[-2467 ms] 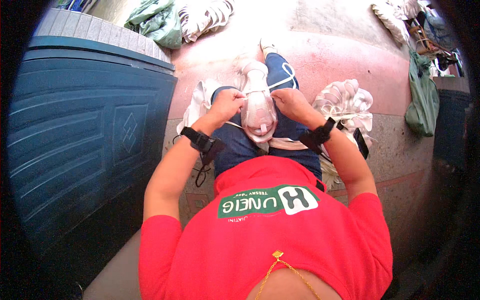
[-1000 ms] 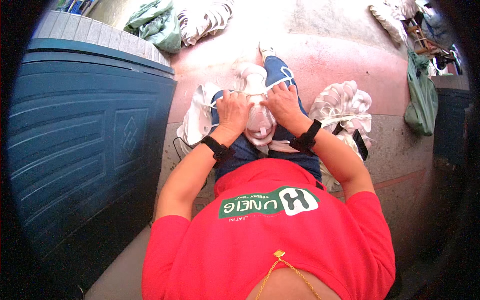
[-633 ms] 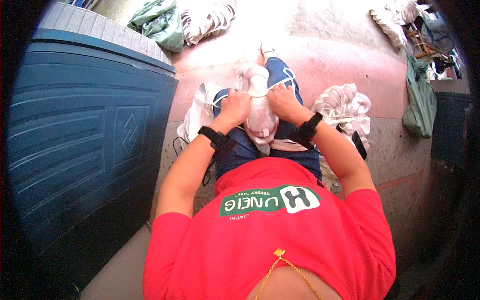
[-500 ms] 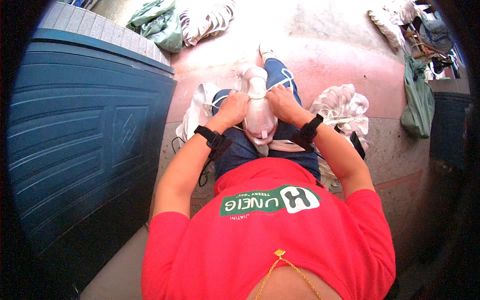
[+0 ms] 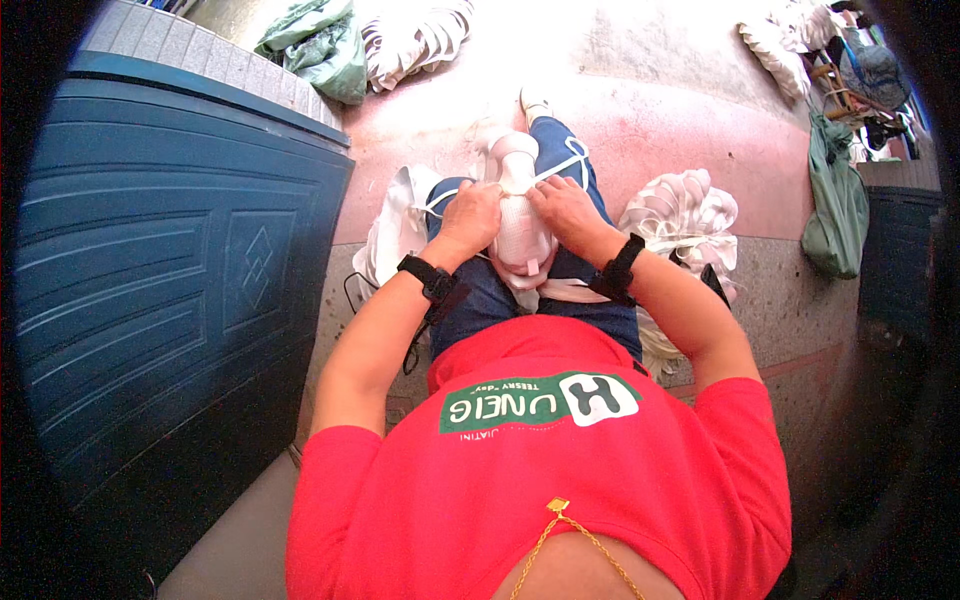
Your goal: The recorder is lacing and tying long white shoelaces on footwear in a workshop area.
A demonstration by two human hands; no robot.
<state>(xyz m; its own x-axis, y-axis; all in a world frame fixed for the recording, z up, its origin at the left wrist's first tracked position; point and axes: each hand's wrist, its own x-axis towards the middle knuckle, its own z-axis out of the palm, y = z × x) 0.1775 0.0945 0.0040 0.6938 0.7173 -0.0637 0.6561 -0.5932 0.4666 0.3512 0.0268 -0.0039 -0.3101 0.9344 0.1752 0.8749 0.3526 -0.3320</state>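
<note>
Pinching a white cord (image 5: 559, 168), left hand (image 5: 470, 214) and right hand (image 5: 570, 210) sat close together, fingers drawn in tight, over a pale pink mesh shoe upper (image 5: 521, 232). Upper lay lengthwise between the thighs, in blue jeans (image 5: 480, 300). Fanned bundle of pale uppers (image 5: 685, 203) rested beside right leg; blue panelled door (image 5: 150, 250) stood left.

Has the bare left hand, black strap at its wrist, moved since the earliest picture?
Yes: the left hand has shifted slightly rightward, farther from the dark blue, panelled door.
</note>
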